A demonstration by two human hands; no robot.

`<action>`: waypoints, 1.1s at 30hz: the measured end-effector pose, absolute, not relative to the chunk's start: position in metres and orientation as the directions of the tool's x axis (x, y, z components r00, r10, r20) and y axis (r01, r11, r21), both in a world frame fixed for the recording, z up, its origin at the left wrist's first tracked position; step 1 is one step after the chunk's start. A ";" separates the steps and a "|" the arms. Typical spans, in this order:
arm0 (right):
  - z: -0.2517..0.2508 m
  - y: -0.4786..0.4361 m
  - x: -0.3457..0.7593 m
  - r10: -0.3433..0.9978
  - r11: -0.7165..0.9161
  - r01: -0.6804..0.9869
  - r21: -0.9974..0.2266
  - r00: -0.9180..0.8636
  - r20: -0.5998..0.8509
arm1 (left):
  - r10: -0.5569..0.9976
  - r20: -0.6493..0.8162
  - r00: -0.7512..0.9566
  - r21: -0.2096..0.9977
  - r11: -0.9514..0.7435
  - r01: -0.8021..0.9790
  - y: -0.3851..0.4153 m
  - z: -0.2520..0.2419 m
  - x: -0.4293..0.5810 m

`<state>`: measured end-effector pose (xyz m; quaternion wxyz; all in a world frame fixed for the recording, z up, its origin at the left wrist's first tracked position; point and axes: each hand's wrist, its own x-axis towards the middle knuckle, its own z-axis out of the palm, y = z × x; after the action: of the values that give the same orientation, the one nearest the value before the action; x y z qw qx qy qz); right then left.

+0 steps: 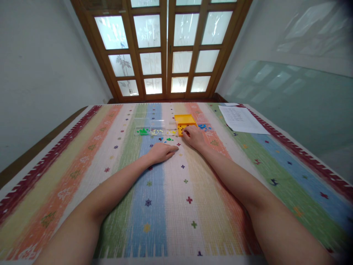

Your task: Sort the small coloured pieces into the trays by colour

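My right hand (192, 135) is at the front of an open yellow box (185, 119) holding small dark pieces; its fingers are pinched together, and what they hold is too small to make out. My left hand (162, 152) rests on the cloth with its fingers together, just in front of a few loose green and blue pieces (169, 139). Left of the yellow box stand open clear boxes with green pieces (143, 131), whitish pieces (157, 131) and yellow pieces (172, 132). Blue pieces (203, 127) lie in a clear box to its right.
A striped, patterned tablecloth (149, 221) covers the table. White printed sheets (244, 119) lie at the back right. Beyond the table's far edge is a wooden door with glass panes (153, 62); a glass panel (289, 99) leans at the right wall.
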<state>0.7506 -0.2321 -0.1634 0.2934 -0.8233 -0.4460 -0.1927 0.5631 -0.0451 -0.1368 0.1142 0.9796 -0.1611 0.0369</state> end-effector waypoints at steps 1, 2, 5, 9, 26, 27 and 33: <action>-0.163 -0.232 0.752 0.622 -0.434 0.847 -0.308 0.529 0.577 | -0.312 0.104 0.944 0.203 -0.923 -0.327 -0.045 -0.136 0.563; -0.163 -0.232 0.752 0.627 -0.441 0.847 -0.297 0.527 0.573 | -0.313 0.098 0.945 0.194 -0.925 -0.327 -0.045 -0.136 0.562; -0.163 -0.231 0.751 0.655 -0.462 0.855 -0.233 0.507 0.560 | -0.301 0.089 0.950 0.186 -0.932 -0.312 -0.047 -0.133 0.562; -0.162 -0.231 0.748 0.659 -0.459 0.867 -0.192 0.478 0.581 | -0.287 0.097 0.953 0.199 -0.932 -0.301 -0.049 -0.132 0.562; -0.158 -0.238 0.746 0.646 -0.441 0.845 -0.303 0.533 0.546 | -0.290 0.146 0.946 0.159 -0.937 -0.311 -0.045 -0.142 0.569; -0.158 -0.239 0.746 0.657 -0.427 0.844 -0.323 0.536 0.531 | -0.283 0.153 0.947 0.160 -0.938 -0.307 -0.043 -0.141 0.569; -0.158 -0.248 0.745 0.670 -0.395 0.823 -0.408 0.562 0.485 | -0.047 0.284 0.958 0.243 -0.963 -0.119 -0.018 -0.129 0.572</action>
<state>0.7454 -0.2484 -0.1579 0.3136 -0.8263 -0.4517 -0.1221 0.5719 -0.0175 -0.1291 0.1296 0.9809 -0.0423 0.1389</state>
